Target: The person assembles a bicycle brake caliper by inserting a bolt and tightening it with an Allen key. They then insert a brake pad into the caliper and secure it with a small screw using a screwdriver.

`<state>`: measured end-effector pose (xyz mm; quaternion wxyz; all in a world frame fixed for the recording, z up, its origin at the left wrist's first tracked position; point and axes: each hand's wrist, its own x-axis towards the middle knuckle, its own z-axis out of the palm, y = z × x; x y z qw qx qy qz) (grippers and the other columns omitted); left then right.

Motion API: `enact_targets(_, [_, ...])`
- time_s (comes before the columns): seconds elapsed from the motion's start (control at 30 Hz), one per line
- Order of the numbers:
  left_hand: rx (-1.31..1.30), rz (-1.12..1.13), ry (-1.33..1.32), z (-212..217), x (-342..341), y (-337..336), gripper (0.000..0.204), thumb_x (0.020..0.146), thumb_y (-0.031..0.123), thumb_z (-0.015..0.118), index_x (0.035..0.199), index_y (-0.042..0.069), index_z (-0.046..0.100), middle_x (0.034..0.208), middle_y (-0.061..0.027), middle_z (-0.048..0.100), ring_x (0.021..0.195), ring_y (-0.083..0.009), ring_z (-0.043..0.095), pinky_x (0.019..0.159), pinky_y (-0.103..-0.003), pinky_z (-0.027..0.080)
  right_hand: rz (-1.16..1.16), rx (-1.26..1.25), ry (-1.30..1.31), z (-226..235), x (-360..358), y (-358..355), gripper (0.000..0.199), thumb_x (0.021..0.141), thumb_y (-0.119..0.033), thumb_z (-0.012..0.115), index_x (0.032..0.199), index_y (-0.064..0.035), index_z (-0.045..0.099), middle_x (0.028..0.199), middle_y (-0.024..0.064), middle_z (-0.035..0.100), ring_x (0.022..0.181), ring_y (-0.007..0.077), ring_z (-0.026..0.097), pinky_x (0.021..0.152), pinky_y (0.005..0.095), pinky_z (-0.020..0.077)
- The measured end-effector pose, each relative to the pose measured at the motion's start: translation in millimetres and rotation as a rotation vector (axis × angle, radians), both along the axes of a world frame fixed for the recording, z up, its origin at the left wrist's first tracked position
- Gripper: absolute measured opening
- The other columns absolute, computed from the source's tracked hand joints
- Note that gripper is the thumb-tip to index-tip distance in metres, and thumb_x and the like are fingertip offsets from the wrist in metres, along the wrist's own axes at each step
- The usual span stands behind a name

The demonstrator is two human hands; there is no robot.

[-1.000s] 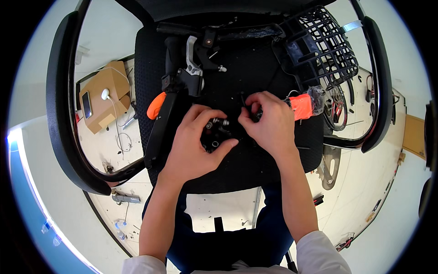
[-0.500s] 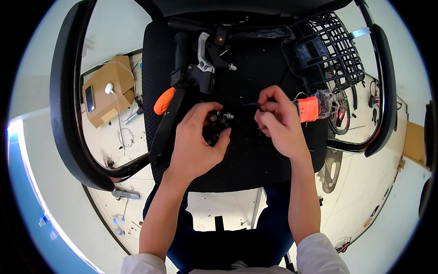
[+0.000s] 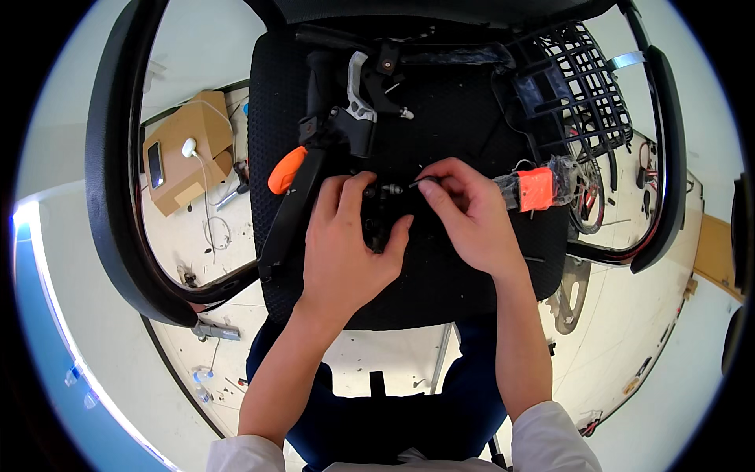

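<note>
My left hand (image 3: 342, 244) is curled around a small black part with silver bolts (image 3: 391, 189), most of it hidden by the fingers and dark against the seat. My right hand (image 3: 472, 212) pinches a thin dark tool (image 3: 414, 186) that looks like a hex key. Its tip is at the end of a silver bolt, between the two hands. Beyond the left hand lie a bicycle brake lever with a silver blade (image 3: 358, 90) and a black bar. Beside them is an orange-ended black piece (image 3: 287, 171).
Everything rests on a black chair seat (image 3: 448, 291) between two armrests (image 3: 118, 181). A black wire basket (image 3: 586, 86) stands at the far right, with an orange plastic-wrapped packet (image 3: 535, 189) below it. On the floor at left is a cardboard box (image 3: 200, 130) bearing a phone (image 3: 155, 164).
My right hand has moved left, bringing the thin tool's tip to the bolt. The left hand has shifted slightly and still holds the black part. The view has moved a little.
</note>
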<state>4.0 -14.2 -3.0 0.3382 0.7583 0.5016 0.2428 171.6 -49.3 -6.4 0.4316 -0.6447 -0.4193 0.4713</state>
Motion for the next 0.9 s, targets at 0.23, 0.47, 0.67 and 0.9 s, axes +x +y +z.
enact_targets(0.23, [-0.050,-0.014,-0.025,-2,-2,1,0.041,0.074,0.011,0.071,0.110,-0.001,0.056,0.103,-0.0174,0.055,0.091,-0.0348,0.060,0.078,-0.039,0.050,0.065,0.037,-0.143,-3,-7,0,0.008,0.090,-0.006,0.060,0.094,0.0005,0.058,0.059,0.0081,0.055,0.049,0.0119,0.048,0.049,0.0275,0.0370])
enact_targets(0.47, [-0.048,0.006,-0.049,-2,-3,2,0.036,0.075,0.009,0.070,0.108,0.000,0.059,0.101,-0.0154,0.057,0.084,-0.0296,0.060,0.074,-0.036,0.050,0.063,0.062,-0.185,-5,-11,2,0.008,0.090,-0.006,0.060,0.092,0.0008,0.057,0.061,0.0105,0.057,0.049,0.0141,0.051,0.049,0.0282,0.0372])
enact_targets(0.67, [-0.103,0.048,-0.061,3,-4,2,0.034,0.075,0.009,0.071,0.106,-0.001,0.060,0.097,-0.0132,0.059,0.076,-0.0254,0.059,0.066,-0.032,0.050,0.045,0.010,-0.164,-2,-19,1,0.009,0.091,-0.006,0.059,0.092,0.0017,0.054,0.064,0.0125,0.060,0.052,0.0156,0.056,0.050,0.0288,0.0392])
enact_targets(0.9, [-0.064,-0.010,0.141,13,-6,-5,0.037,0.072,0.010,0.074,0.103,0.000,0.056,0.094,-0.0135,0.056,0.079,-0.0297,0.059,0.067,-0.037,0.050,0.068,-0.068,-0.099,-1,-18,3,0.009,0.093,-0.006,0.056,0.093,0.0019,0.053,0.067,0.0131,0.063,0.055,0.0180,0.060,0.053,0.0296,0.0423])
